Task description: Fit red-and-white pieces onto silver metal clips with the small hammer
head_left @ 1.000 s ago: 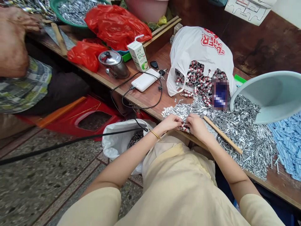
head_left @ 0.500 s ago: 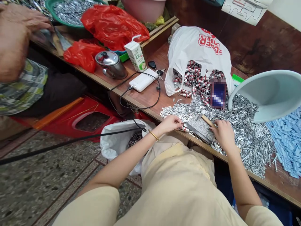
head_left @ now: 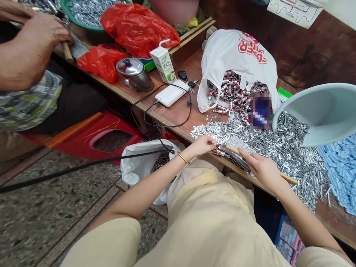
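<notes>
At the near edge of the desk (head_left: 180, 111), a small red-and-silver piece (head_left: 219, 151) is pinched between the fingertips of the left hand (head_left: 202, 144), which is narrowed around it; a gold bangle (head_left: 183, 158) is worn on that wrist. Just beside it, the right hand (head_left: 263, 168) is closed around a wooden handle (head_left: 287, 180) of a tool whose flat metal blade (head_left: 236, 157) is laid along the near edge, its tip close to the pinched piece. Below the edge, on the floor, an open white bag (head_left: 139, 167) is seen, with a black cable (head_left: 83, 168) running across it. Behind the hands, a broad heap of small silver metal parts (head_left: 286, 148) is spread over the desk, and a heap of pale blue pieces (head_left: 340, 167) is found toward the right edge. A pale tilted basin (head_left: 319, 111) is rested on the silver heap. Farther back, a white plastic bag (head_left: 236, 52) is opened on a mass of red-and-silver pieces (head_left: 233, 92). To its left a white power bank (head_left: 172, 93), a set of keys (head_left: 186, 79), a drink carton (head_left: 164, 65) and a steel pot (head_left: 135, 74) are placed. Red bags (head_left: 136, 29) and a green basin (head_left: 86, 11) are seen at the far left, where another person's hand (head_left: 33, 48) is held over a second wooden handle (head_left: 66, 50).
</notes>
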{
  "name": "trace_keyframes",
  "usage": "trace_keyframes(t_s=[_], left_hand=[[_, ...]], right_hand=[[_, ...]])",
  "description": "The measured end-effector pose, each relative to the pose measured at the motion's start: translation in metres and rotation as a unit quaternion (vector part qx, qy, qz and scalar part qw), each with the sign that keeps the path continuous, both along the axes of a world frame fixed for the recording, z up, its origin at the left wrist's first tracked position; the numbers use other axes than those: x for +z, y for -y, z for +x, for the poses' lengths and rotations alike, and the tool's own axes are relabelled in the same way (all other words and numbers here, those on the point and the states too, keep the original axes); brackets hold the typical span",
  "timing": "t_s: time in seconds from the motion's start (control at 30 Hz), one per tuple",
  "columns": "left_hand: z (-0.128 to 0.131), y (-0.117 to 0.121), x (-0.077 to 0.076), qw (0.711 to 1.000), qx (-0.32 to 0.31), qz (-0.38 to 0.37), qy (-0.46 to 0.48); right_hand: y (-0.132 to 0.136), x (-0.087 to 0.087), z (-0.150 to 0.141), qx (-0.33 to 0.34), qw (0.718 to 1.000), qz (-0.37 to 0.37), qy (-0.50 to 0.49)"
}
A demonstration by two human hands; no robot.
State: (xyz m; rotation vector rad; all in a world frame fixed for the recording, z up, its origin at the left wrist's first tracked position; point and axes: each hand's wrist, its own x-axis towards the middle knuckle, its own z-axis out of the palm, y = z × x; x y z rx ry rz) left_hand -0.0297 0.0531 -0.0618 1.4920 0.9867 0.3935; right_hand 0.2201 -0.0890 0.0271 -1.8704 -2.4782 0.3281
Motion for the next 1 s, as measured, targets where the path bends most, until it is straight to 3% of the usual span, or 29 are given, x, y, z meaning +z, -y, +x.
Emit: trace_keyframes(t_s=[0.13,0.6,0.83,1.0], left_hand=[[0.000,0.000,-0.002,1.000,-0.006,0.003,0.005],[0.002,0.003,-0.010,1.000,0.012,0.015,-0.006],[-0.002,0.001,-0.006,1.000,-0.012,0.022,-0.002],[-0.007,0.001,0.004,0.993,-0.042,0.103,-0.029]], right_hand=[[-0.003,-0.002,-0.005,0.004,0.999,-0.001,0.052],[0.003,0.004,-0.006,-0.011,0.998,0.048,0.030],[0.006,-0.010,-0.014,0.004,0.997,0.015,0.081],[0.006,-0.006,-0.013,-0.009,0.996,0.006,0.088]])
